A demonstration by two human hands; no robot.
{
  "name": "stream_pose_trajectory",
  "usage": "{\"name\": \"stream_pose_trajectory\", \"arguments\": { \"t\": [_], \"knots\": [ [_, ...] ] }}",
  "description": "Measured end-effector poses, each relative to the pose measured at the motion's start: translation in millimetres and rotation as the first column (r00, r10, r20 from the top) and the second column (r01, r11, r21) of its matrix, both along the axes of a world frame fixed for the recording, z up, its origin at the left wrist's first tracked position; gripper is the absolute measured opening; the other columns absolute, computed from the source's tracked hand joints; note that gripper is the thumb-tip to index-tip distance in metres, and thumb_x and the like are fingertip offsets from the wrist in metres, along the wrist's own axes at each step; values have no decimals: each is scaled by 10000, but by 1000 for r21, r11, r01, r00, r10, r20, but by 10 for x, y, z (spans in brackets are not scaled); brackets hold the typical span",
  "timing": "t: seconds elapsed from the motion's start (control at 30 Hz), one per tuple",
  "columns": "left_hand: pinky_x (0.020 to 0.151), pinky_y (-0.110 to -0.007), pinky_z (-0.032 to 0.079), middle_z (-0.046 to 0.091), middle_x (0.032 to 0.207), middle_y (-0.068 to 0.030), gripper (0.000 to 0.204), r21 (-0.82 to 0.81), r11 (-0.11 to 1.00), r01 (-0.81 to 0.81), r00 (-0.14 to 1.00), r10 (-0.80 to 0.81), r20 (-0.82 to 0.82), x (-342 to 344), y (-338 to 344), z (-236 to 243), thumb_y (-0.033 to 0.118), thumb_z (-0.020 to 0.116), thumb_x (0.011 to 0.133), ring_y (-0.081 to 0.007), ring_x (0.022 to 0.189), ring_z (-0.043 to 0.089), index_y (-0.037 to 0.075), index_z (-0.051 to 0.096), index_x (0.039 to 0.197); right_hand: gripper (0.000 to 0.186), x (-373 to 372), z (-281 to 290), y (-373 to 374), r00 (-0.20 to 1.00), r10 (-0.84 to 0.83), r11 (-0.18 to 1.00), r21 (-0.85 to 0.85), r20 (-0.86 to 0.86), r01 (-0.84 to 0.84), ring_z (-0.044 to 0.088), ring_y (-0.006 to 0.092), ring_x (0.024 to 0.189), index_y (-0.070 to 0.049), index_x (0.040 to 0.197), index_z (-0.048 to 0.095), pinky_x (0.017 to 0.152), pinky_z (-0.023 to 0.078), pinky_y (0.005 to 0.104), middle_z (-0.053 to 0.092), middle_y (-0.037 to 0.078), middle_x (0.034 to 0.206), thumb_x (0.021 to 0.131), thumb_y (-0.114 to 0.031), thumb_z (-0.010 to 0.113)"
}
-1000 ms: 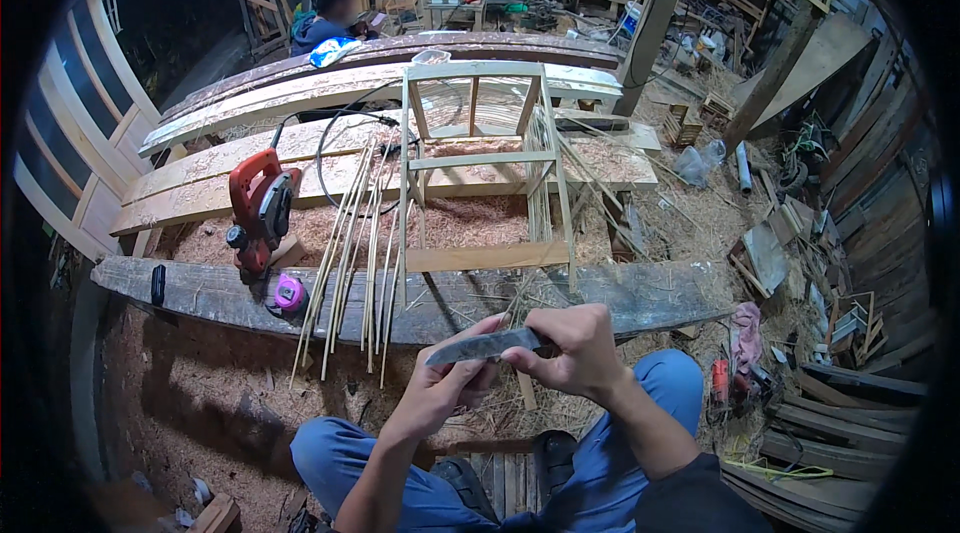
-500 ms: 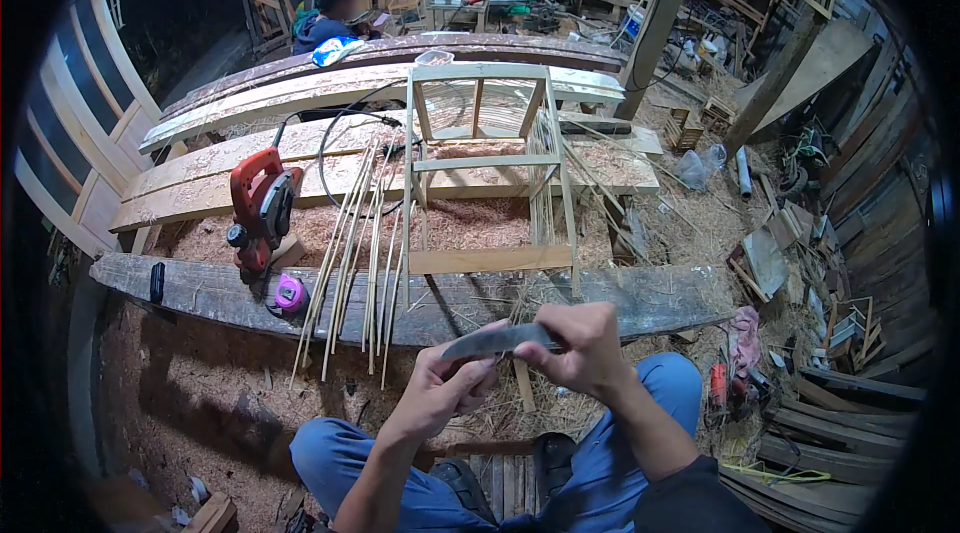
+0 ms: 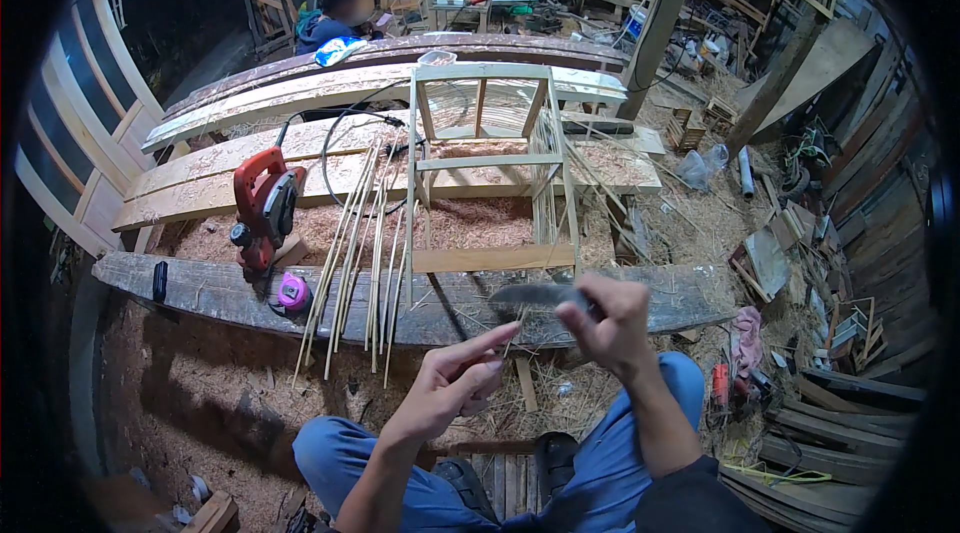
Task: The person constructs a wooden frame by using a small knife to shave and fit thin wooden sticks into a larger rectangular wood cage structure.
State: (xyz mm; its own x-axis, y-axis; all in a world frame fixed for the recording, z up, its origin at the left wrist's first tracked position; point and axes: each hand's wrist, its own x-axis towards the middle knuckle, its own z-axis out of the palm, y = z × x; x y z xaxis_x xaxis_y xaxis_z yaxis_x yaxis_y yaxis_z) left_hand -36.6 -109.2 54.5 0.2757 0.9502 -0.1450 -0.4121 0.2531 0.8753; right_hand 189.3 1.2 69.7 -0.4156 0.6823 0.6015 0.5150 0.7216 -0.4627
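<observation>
A small shallow bowl (image 3: 437,58) sits on top of the unfinished wooden chair frame (image 3: 490,168); what it holds is too small to tell. The frame stands on sawdust between long pale planks (image 3: 200,183) and a dark weathered plank (image 3: 210,290) that serves as the bench in front of the person's knees. A bundle of thin split sticks (image 3: 355,253) leans across this bench, just left of the frame. Beside them lie a red power planer (image 3: 262,205) with its black cord (image 3: 335,138) looping toward the frame, a pink tape measure (image 3: 293,292) and a small dark object (image 3: 160,281) further left. Another person (image 3: 330,13) sits at the far side, behind the curved planks. Wood offcuts and tools crowd the floor on the right.

The right hand (image 3: 612,323) has its grip pressed together around the handle of a dark knife (image 3: 535,295), whose blade points left, level over the bench edge. The left hand (image 3: 455,383) is below and left of the blade, index finger stretched out toward it, thumb and finger pinching a thin pale sliver (image 3: 513,330) that runs up to the blade. The knife lies just above the left fingertips, between the two hands, in front of the chair frame
</observation>
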Motion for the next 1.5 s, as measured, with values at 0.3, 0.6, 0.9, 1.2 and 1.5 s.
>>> {"name": "stream_pose_trajectory", "arguments": {
  "t": [0.3, 0.6, 0.9, 1.2, 1.5],
  "knots": [
    [580, -216, 411, 598, 997, -14, 429, 23, 994, -110, 992, 111, -61, 87, 4, -61, 48, 556, 1054, -43, 724, 495, 30, 558, 1483, 518, -245, -94, -211, 974, 211, 977, -10, 83, -211, 630, 257, 504, -95, 721, 648, 488, 470, 375, 588, 81, 593, 913, -567, 745],
    [580, -197, 369, 523, 862, 55, 482, 41, 995, -89, 994, 91, -60, 83, -19, -101, 100, 574, 1071, -16, 687, 433, 52, 518, 1547, 498, -209, -77, -251, 975, 206, 978, -57, 83, -202, 630, 284, 512, -94, 720, 632, 483, 469, 394, 586, 97, 599, 919, -534, 756],
    [560, -189, 320, 477, 843, 91, 488, -26, 995, -93, 995, 91, -47, 54, 3, -146, 81, 563, 1058, 4, 664, 369, 48, 523, 1544, 506, -184, -114, -206, 983, 168, 984, -74, 66, -163, 636, 266, 510, -98, 729, 649, 482, 464, 399, 609, 88, 603, 950, -548, 718],
    [561, -230, 262, 363, 778, 76, 593, -145, 988, -48, 991, 29, -128, -98, -134, -338, 25, 512, 976, -43, 638, 313, -9, 465, 1566, 522, -72, -161, -293, 985, 128, 982, -155, 115, -109, 621, 237, 501, -100, 737, 654, 474, 444, 383, 608, 75, 588, 990, -557, 667],
    [581, -209, 311, 388, 765, 88, 569, 21, 1000, 16, 938, -7, -347, -101, -38, -223, -17, 475, 969, -28, 661, 340, 15, 529, 1534, 427, 537, -383, -165, 875, -475, 789, -393, 95, 472, 674, 347, 667, -60, 1028, 675, 632, 515, 444, 684, 157, 775, 1064, -475, 581]
  ]
}}
